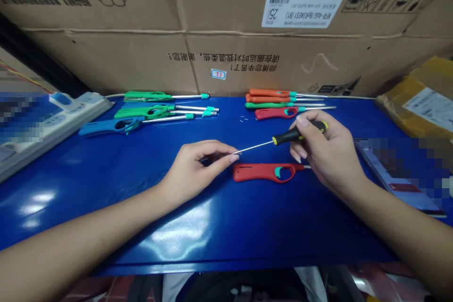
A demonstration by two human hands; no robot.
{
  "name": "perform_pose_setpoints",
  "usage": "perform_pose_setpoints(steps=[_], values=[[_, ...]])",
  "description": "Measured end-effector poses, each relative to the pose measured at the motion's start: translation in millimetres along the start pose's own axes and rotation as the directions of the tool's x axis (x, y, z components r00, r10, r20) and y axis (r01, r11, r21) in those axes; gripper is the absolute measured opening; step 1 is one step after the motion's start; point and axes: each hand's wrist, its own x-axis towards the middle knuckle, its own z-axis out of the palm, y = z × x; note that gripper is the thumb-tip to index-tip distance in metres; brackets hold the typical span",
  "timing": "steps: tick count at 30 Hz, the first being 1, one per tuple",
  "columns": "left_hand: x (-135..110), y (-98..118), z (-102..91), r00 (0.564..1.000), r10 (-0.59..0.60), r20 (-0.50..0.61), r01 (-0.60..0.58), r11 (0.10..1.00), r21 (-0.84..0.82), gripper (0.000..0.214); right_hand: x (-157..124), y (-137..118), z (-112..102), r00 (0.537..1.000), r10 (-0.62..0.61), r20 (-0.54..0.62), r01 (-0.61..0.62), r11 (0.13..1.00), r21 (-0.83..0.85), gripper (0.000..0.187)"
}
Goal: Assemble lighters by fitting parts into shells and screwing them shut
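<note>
The left forearm slants in from the lower left over a blue tabletop, whose front edge crosses below; a broad stretch of blue lies between the arm and a white power strip at far left. Along the back, green gas lighters and a blue gas lighter point right, before a cardboard box. At centre, the left hand has thumb and fingertips pinched narrow on the tip of a screwdriver; whether they hold a small piece there too, I cannot tell. Just beside those fingertips, nearer the front edge, a red gas lighter lies flat, nozzle running toward the right hand. Tiny metal bits lie beyond the shaft. The right hand's fingers wrap the screwdriver's black-and-yellow handle, with a cluster of orange, green and red lighters behind. A yellow-taped package and a flat screened device bound the room on the right.
</note>
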Motion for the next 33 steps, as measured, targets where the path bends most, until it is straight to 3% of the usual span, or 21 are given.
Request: perform_pose_setpoints(steps=[7,14,18,21,24,27,31,33], values=[[-0.8,0.7,-2.4,0.995,0.101,0.004,-0.101,0.99,0.094,0.01,0.4,-2.0,-0.3,1.0,0.0,-0.003,0.0,1.0,0.011,0.027],[-4.4,2.9,-3.5,0.966,0.257,0.017,-0.256,0.952,0.167,0.006,-1.6,-4.1,-0.2,0.998,-0.068,-0.008,0.067,0.994,-0.085,0.022],[-5.1,2.2,-3.9,0.96,0.28,0.022,-0.278,0.934,0.226,0.007,-4.4,-6.8,-0.7,0.988,-0.153,-0.022,0.144,0.961,-0.236,0.02],[-5.0,0.3,-4.2,0.951,0.308,0.041,-0.306,0.91,0.281,0.008,-7.6,-8.8,-1.5,0.958,-0.285,-0.018,0.257,0.887,-0.383,0.018],[-4.8,-2.8,-5.5,0.937,0.342,0.076,-0.347,0.876,0.335,0.01,-11.4,-11.5,-2.7,0.919,-0.391,0.047,0.365,0.799,-0.479,0.013],[-4.9,-6.4,-7.9,0.924,0.358,0.136,-0.382,0.831,0.405,0.013,-15.0,-14.2,-5.5,0.886,-0.426,0.184,0.457,0.73,-0.508,0.01],[-5.4,-9.3,-10.3,0.911,0.354,0.21,-0.411,0.791,0.453,0.016,-18.2,-16.7,-8.2,0.832,-0.422,0.361,0.545,0.745,-0.384,0.035],[-5.9,-9.2,-10.4,0.908,0.356,0.22,-0.418,0.792,0.445,0.018,-18.3,-19.7,-6.2,0.823,-0.418,0.385,0.55,0.756,-0.356,0.032]])
